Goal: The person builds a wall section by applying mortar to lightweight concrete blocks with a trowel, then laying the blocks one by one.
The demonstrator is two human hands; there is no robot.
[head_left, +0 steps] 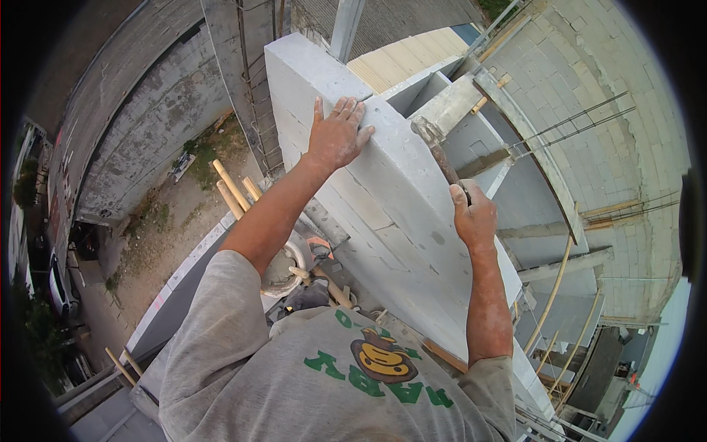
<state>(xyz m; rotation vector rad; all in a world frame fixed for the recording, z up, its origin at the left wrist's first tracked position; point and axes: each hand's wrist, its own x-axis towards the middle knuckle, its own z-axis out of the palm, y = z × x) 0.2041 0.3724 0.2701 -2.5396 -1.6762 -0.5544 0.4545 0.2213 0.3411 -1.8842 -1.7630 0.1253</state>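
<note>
Two hands up | left hand (336, 136) fingers spread flat atop block wall (398, 214) | right hand (473, 217) clamped on hammer (440, 156) | I reckon top course half-laid

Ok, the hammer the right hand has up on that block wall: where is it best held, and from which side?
Probably low on the handle, as the right hand does now. The hammer leans away over the top of the white block wall, head at the far end, so the near handle end is the free part. Come from the near side, fingers wrapped around it. The left hand lies flat on the block.
</note>
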